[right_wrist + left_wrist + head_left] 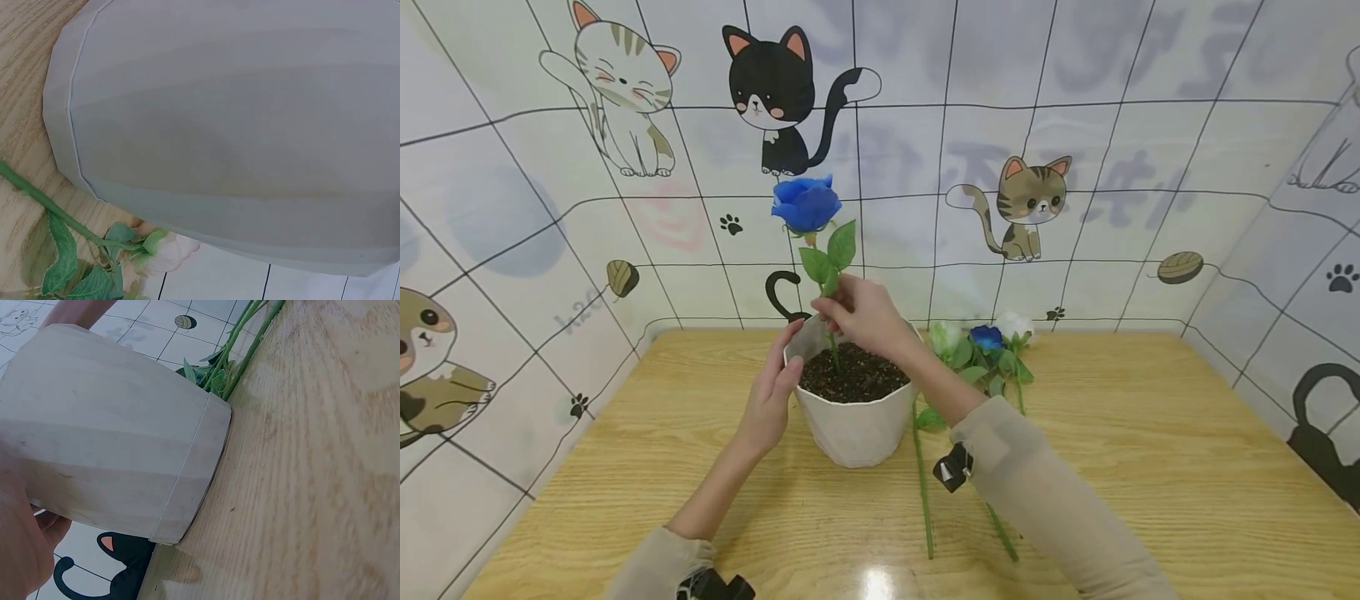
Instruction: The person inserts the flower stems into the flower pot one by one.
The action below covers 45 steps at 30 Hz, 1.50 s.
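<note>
A blue artificial rose (807, 204) with green leaves stands nearly upright in the head view, its stem's lower end in the dark soil (853, 377) of a white flower pot (853, 429). High on that stem, just under the leaves, my right hand (868, 317) pinches it between thumb and fingers. My left hand (771, 392) holds the pot's left side at the rim. The faceted pot wall (119, 425) fills much of the left wrist view, with the left hand (25, 540) at its lower edge. In the right wrist view the pot (231, 131) hides the right hand.
Right of the pot lie several artificial flowers on the wooden table (1112, 433): a blue one (987, 337), a white one (1015, 325) and a greenish-white one (946, 340). Their long stems (923, 492) point toward the front edge. A cat-patterned backdrop (902, 150) rises behind the table.
</note>
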### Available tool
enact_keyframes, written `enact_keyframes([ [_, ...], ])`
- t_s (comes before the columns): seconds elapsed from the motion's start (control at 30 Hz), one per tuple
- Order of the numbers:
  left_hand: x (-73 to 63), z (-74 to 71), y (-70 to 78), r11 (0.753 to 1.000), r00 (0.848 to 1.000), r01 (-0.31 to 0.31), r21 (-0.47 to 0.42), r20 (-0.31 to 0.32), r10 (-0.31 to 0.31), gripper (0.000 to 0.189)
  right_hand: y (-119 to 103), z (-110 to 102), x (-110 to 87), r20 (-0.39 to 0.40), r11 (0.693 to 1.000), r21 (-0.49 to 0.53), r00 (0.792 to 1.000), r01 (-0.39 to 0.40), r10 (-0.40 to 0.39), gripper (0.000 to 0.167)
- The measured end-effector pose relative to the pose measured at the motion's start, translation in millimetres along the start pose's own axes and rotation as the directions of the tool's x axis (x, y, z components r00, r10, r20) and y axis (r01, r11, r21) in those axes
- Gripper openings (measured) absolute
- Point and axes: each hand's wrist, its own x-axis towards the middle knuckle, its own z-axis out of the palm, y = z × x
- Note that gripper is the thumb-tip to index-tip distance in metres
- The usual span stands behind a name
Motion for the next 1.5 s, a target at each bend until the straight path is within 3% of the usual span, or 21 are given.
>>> enact_keyframes([
  [0.2, -0.2, 1.2, 0.0, 1.000, 1.000, 0.005, -0.010, -0.002, -0.005, 0.051, -0.4, -0.8, -0.2, 0.021, 0.998, -0.054, 0.999, -0.032, 0.034, 0.014],
  [0.43, 0.4, 0.0, -0.9, 1.000, 1.000, 0.004, 0.001, -0.011, -0.004, 0.051, -1.4, 2.6, 0.5, 0.090, 0.998, -0.069, 0.996, -0.013, 0.019, 0.013],
  [0.77, -0.4, -0.8, -0.7, 1.000, 1.000, 0.019, 0.002, -0.007, -0.019, 0.051, -2.1, 0.6, -0.8, 0.093, 0.996, -0.091, 0.995, -0.023, 0.031, 0.013],
  [1.3, -0.6, -0.4, -0.1, 1.000, 1.000, 0.018, 0.001, -0.007, -0.018, 0.051, 4.7, 0.9, -7.2, 0.004, 0.995, -0.094, 1.000, -0.022, 0.023, 0.015],
  [1.5, 0.0, 0.0, -0.4, 1.000, 1.000, 0.013, -0.005, -0.010, -0.013, 0.050, 6.4, 1.0, -5.7, -0.010, 0.995, -0.083, 0.998, -0.055, 0.054, 0.019],
])
